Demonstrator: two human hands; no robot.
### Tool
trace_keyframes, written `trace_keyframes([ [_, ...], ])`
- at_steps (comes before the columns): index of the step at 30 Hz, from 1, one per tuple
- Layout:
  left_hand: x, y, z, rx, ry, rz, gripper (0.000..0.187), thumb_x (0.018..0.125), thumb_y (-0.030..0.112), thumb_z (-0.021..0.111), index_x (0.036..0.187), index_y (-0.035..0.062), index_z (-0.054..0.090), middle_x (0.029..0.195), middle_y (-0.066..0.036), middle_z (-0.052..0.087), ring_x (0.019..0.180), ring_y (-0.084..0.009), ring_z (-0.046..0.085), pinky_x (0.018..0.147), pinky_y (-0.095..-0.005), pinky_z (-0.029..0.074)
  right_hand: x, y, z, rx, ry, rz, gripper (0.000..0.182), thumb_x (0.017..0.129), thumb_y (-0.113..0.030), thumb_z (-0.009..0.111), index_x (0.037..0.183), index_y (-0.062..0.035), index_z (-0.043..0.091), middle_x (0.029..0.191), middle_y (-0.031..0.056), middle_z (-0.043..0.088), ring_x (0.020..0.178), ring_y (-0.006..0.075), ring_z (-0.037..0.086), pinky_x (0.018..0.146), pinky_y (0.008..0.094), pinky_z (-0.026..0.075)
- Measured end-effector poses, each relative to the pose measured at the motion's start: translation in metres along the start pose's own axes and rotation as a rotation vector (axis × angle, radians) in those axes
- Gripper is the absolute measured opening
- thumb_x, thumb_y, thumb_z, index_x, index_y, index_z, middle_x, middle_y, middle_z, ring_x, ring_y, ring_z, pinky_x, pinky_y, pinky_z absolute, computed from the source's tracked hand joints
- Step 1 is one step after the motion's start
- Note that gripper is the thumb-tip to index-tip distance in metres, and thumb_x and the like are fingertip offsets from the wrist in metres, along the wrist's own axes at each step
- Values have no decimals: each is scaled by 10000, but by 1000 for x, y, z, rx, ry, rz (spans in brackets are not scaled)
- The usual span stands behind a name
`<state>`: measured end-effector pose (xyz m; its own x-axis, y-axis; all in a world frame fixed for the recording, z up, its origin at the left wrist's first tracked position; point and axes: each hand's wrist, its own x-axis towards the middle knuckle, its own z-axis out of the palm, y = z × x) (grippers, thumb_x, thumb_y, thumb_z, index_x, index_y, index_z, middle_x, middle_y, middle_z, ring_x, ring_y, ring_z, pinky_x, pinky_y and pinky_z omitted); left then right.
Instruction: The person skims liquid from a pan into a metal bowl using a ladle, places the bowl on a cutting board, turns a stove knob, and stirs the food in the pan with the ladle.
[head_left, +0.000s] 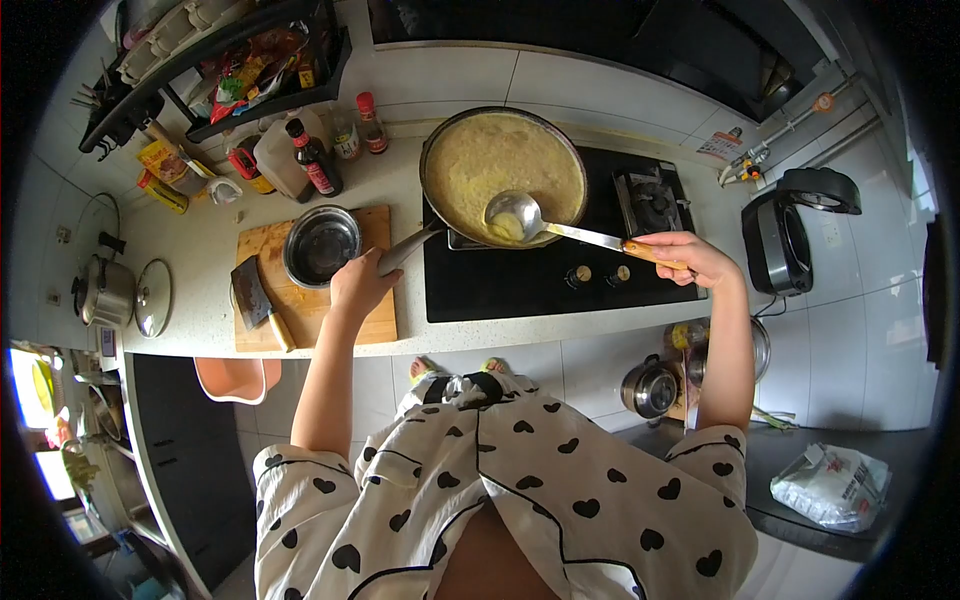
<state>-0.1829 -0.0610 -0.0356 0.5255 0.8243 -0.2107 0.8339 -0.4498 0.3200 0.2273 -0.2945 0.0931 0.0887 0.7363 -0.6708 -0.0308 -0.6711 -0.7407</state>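
A wide pan (428, 190) filled with thick yellowish food (500, 150) stands on the black gas stove (510, 290). My left hand (362, 285) is closed around the grey end of the pan's handle (405, 250), which reaches over the cutting board. In my right hand (690, 260) is a metal ladle (585, 236), gripped by its wooden handle. The ladle's bowl rests in the food near the pan's front rim, with some of the yellowish food in it. Just beyond my left hand, a metal bowl (322, 245) sits on the wooden cutting board (375, 325).
A cleaver (256, 295) lies on the board's left side. Sauce bottles (315, 165) and a jug line the wall behind. At far left are a pot (105, 290) and a glass lid (153, 298). A black appliance (780, 240) stands right of the stove.
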Motion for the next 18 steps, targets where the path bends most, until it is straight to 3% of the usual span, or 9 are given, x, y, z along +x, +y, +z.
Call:
trace_keyframes([
  [18,0,-2,3,-23,24,13,470,777,445,631,1090,96,590,912,-140,668,870,-312,638,736,-412,500,30,-2,18,68,-99,-3,403,937,-181,506,1310,-36,463,682,48,506,446,14,343,368,140,262],
])
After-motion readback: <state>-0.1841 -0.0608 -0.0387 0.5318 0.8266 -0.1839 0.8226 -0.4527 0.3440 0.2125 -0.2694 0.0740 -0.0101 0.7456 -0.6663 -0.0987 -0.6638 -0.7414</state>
